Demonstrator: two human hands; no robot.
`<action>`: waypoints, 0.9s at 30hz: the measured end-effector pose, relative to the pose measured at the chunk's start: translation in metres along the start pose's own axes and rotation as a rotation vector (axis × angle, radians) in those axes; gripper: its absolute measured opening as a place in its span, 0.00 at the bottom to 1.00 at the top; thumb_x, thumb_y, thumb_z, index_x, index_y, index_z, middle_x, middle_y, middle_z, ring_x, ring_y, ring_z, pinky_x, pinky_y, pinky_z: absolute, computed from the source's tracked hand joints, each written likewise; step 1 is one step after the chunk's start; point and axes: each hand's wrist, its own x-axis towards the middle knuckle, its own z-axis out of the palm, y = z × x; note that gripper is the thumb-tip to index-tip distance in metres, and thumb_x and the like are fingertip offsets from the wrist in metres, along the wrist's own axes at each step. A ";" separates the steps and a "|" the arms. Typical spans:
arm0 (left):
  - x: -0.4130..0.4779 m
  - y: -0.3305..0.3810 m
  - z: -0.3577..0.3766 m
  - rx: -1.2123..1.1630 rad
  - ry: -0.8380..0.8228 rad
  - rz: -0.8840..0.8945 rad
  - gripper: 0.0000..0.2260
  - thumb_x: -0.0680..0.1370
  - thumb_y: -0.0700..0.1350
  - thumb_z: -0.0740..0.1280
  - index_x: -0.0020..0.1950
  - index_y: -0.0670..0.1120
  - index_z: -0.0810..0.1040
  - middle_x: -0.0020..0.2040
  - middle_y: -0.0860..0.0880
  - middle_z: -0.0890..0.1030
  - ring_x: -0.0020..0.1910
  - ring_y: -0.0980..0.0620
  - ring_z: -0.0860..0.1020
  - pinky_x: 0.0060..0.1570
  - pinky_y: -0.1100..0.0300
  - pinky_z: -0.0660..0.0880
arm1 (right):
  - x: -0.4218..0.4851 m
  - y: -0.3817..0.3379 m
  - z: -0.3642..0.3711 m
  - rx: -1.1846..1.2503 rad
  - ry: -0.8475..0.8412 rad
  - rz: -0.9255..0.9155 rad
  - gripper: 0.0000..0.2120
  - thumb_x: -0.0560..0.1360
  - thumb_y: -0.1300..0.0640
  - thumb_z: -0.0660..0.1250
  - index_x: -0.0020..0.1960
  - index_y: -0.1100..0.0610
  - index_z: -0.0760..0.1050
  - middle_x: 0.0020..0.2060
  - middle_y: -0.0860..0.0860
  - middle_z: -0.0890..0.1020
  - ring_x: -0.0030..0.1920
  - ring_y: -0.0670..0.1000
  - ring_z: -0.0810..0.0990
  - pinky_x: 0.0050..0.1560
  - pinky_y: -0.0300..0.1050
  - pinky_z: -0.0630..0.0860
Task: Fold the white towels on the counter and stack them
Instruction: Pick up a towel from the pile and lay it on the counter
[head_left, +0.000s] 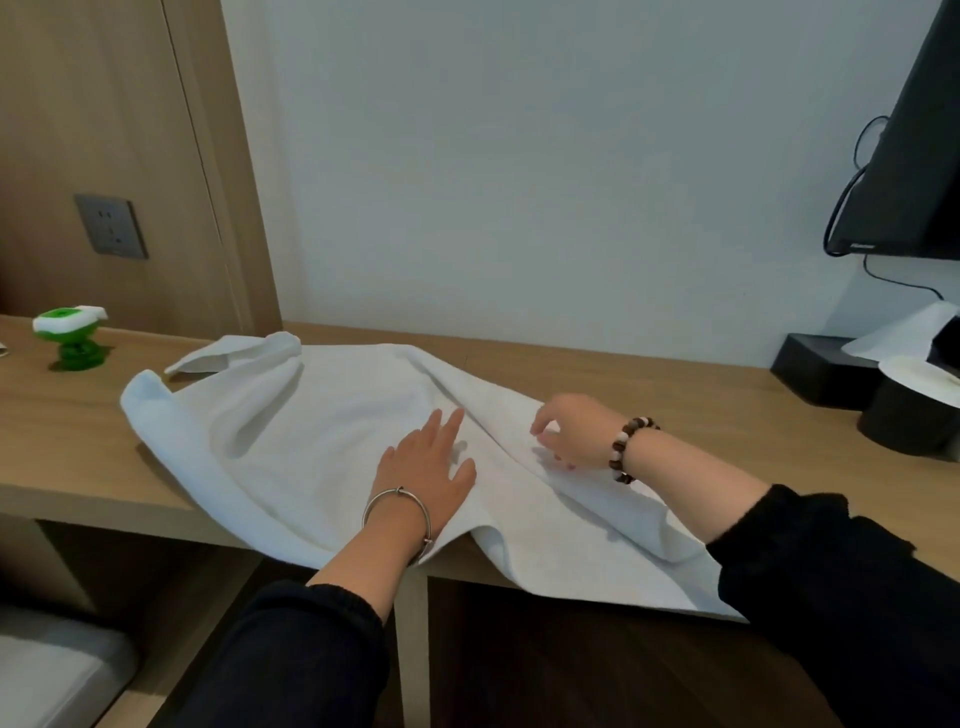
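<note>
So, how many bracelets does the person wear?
2. A silver bangle is on the left wrist, and a bracelet of brown and white beads is on the right wrist. The sleeves may hide more.

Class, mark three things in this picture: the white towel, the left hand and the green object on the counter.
white towel (291, 436), head view, flat cloth left of the hands.
left hand (423, 467), head view, back of the hand.
green object (78, 353), head view, its green base.

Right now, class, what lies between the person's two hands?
Only white towel, with a raised crease, between the left hand and right hand, in the head view.
</note>
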 end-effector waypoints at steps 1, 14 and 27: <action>0.000 0.000 0.000 0.030 -0.016 0.016 0.27 0.80 0.57 0.51 0.77 0.58 0.44 0.78 0.52 0.50 0.73 0.49 0.60 0.70 0.49 0.61 | 0.004 0.007 -0.004 0.015 0.036 0.050 0.14 0.79 0.58 0.59 0.61 0.62 0.75 0.61 0.55 0.75 0.57 0.57 0.77 0.51 0.41 0.71; -0.002 0.002 -0.004 -0.029 0.005 0.021 0.28 0.80 0.56 0.53 0.77 0.56 0.46 0.76 0.51 0.60 0.72 0.49 0.63 0.69 0.49 0.62 | 0.030 0.030 -0.022 -0.127 -0.083 0.269 0.09 0.72 0.56 0.72 0.44 0.62 0.77 0.38 0.55 0.81 0.33 0.52 0.78 0.29 0.40 0.74; 0.002 -0.001 0.003 0.094 -0.120 0.030 0.24 0.79 0.58 0.50 0.75 0.57 0.58 0.77 0.54 0.56 0.76 0.51 0.52 0.73 0.50 0.50 | 0.046 0.065 -0.021 -0.070 0.316 0.437 0.23 0.77 0.60 0.62 0.70 0.59 0.60 0.68 0.58 0.62 0.63 0.60 0.68 0.60 0.56 0.70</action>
